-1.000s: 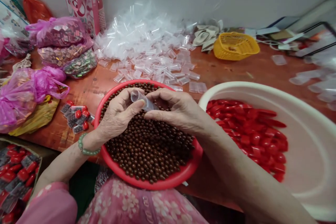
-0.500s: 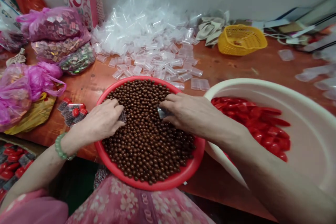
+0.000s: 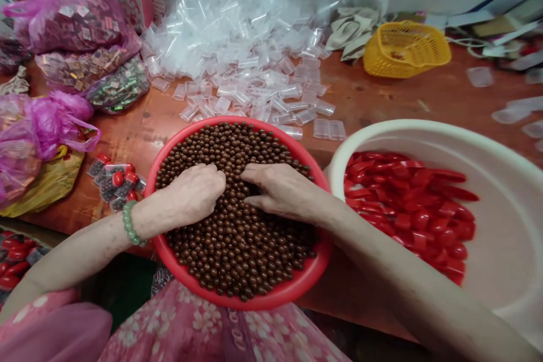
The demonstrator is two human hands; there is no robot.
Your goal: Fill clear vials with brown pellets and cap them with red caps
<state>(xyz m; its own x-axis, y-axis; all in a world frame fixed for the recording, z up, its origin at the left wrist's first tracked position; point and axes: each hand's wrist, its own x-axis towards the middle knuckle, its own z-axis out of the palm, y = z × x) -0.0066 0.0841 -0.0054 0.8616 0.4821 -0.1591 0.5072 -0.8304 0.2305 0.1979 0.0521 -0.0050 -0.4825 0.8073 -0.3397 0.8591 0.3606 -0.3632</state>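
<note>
A round red plastic basin (image 3: 311,178) sits at my lap edge of the table, heaped with small glossy brown beads (image 3: 237,254). My left hand (image 3: 197,189) lies curled on the beads near the middle of the basin, and a green bead bracelet (image 3: 129,223) circles that wrist. My right hand (image 3: 282,192) rests palm down on the beads, its fingertips close to my left hand. The undersides of both hands are hidden, so I cannot tell whether they hold anything. No clear plastic case shows in either hand.
A large white tub (image 3: 407,127) of red capsule-shaped pieces stands to the right. Clear plastic cases (image 3: 233,51) lie heaped behind on the brown table (image 3: 373,96). Pink bags of packets (image 3: 72,20), a yellow basket (image 3: 405,51) and small red-topped packets (image 3: 114,184) surround them.
One second ago both hands held a clear plastic case above the beads. Half a second ago they were apart, and now they press down closer together. The view has shifted slightly.
</note>
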